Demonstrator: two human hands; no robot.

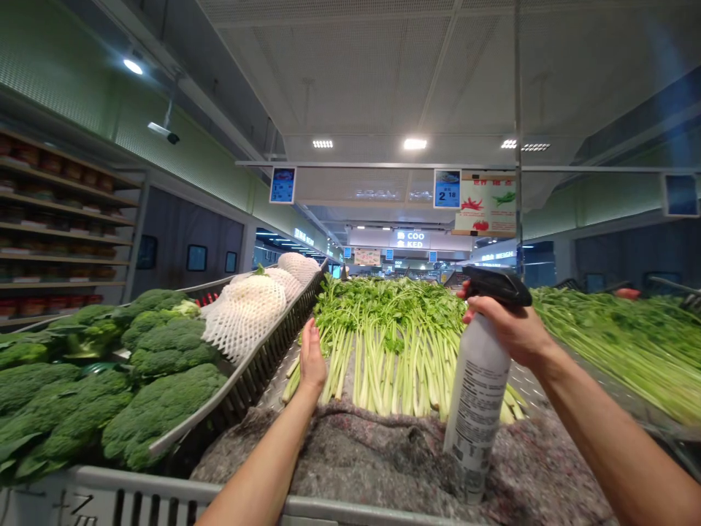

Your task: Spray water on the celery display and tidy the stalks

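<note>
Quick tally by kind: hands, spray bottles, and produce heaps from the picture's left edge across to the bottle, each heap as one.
Hands: 2 (left hand, right hand)
Spray bottle: 1
Celery heap: 1
Broccoli heap: 1
Foam-netted heap: 1
Total: 6

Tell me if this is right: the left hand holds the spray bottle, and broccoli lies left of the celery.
Not the left hand: the head view shows the right hand holding the spray bottle. The broccoli does lie left of the celery.

Broccoli (161,413) left of celery (391,354), cloth (372,453) in front.
</note>
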